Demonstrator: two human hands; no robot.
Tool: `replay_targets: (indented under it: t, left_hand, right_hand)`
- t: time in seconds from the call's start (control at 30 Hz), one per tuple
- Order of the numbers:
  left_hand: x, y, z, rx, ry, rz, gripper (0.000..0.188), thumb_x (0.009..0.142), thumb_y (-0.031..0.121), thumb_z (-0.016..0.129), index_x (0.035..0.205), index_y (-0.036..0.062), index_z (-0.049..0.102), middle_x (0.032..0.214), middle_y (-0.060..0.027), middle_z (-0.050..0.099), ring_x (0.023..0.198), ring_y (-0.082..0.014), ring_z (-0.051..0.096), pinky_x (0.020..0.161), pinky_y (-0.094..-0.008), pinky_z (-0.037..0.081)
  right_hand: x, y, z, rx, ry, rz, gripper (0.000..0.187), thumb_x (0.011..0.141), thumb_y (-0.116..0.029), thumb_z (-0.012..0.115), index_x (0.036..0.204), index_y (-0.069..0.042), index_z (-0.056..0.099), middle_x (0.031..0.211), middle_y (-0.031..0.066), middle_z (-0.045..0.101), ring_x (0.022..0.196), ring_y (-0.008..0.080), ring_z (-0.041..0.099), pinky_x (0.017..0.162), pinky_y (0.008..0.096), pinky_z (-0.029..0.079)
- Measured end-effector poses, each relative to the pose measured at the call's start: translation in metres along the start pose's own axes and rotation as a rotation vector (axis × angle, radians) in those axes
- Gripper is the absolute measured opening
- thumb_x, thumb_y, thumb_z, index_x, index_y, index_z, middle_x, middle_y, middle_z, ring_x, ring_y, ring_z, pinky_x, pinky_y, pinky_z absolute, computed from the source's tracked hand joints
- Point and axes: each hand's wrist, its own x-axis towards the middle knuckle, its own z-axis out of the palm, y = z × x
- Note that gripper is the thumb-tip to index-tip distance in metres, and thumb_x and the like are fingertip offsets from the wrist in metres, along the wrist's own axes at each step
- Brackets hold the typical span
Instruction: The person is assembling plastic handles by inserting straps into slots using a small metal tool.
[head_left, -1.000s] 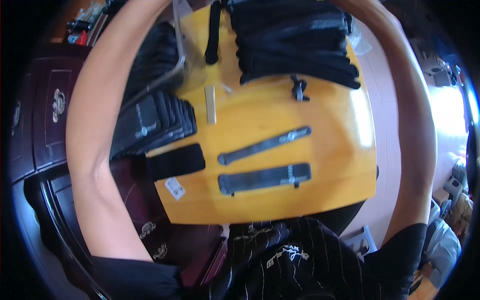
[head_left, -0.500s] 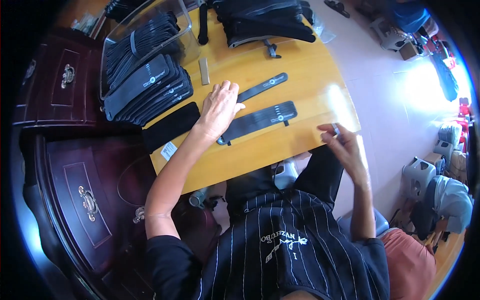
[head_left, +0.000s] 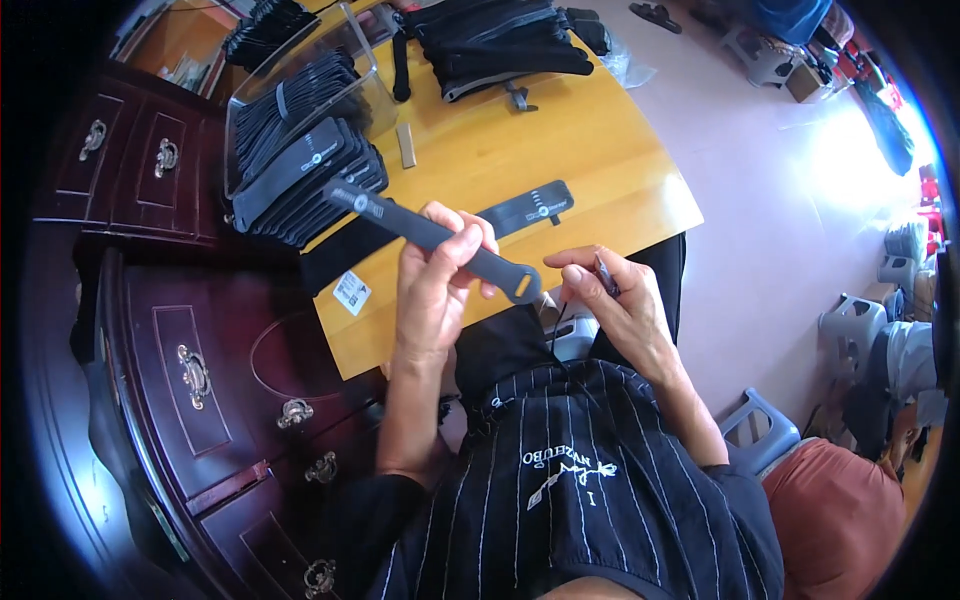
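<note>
My left hand (head_left: 440, 265) is raised over the table's near edge, with a dark grey strap (head_left: 412, 226) pinched between thumb and fingers. A pale printed mark shows near the strap's far left end, and an oblong slot pierces the rounded end towards my right hand. My right hand (head_left: 622, 310) is just right of that slotted end, its thumb and forefinger drawn close together. It holds a small silvery object (head_left: 605, 274) against the fingers, too small to name. Behind my left hand, a wider dark strap (head_left: 530, 208) lies on the yellow table (head_left: 620, 150).
A stack of dark straps (head_left: 310, 180) leans by a clear bin (head_left: 372, 90) full of more at the left. Black straps (head_left: 490, 50) are piled at the back. A black piece (head_left: 345, 250), a white label (head_left: 351, 292) and a tan strip (head_left: 405, 145) lie on the table.
My left hand has lifted the narrow strap off the table and brought it nearer to me. My right hand has moved left towards the strap's slotted end.
</note>
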Motion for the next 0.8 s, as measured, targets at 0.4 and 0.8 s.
replay_targets:
  t: [0.4,0.8]
  left_hand:
    - [-0.025,-0.041,0.029,0.166,0.13,0.32,0.015,0.095,0.003,0.046,0.11,0.0022,0.047,0.094,-0.0143,0.058,0.072,-0.0158,0.058,0.058,-0.0267,0.05]
    - [0.002,-0.052,0.026,0.048,-0.197,0.258,0.015,0.095,0.008,0.054,0.108,0.0,0.052,0.111,-0.0135,0.047,0.077,-0.0186,0.061,0.065,-0.0297,0.055]
  right_hand:
    - [0.01,-0.015,-0.017,-0.355,-0.115,-0.215,0.019,0.086,-0.02,0.065,0.086,-0.003,0.056,0.07,0.0159,0.061,0.066,0.0348,0.063,0.058,0.041,0.048]
    - [0.033,0.031,-0.016,0.895,-0.333,0.56,0.04,0.097,-0.04,0.053,0.082,-0.003,0.059,0.054,-0.0088,0.037,0.042,0.0019,0.028,0.039,0.02,0.021]
